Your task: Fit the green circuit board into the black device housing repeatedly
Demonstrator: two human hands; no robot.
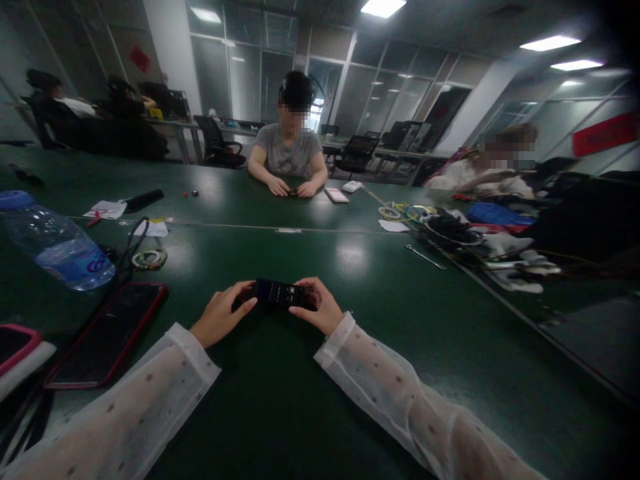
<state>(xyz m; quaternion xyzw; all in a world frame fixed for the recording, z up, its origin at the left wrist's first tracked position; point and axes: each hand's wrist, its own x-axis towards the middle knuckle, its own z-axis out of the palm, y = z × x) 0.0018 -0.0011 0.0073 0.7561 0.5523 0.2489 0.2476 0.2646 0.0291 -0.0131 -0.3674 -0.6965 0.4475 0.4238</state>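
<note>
A small black device (277, 292) with a lit screen is held level just above or on the green table (280, 373). My left hand (223, 312) grips its left end between thumb and fingers. On the right end, my right hand (320, 307) holds it the same way, thumb along the near edge. Small light marks show on the screen, too small to read. To the left of my left hand lies a dark phone with a red edge (107, 337).
At the left are a water bottle (65, 250), cables and a pink-edged phone (17, 347). A wrench (425, 257) and a pile of cables and gloves (500, 250) lie at the right. Across the table sits a person (289, 150).
</note>
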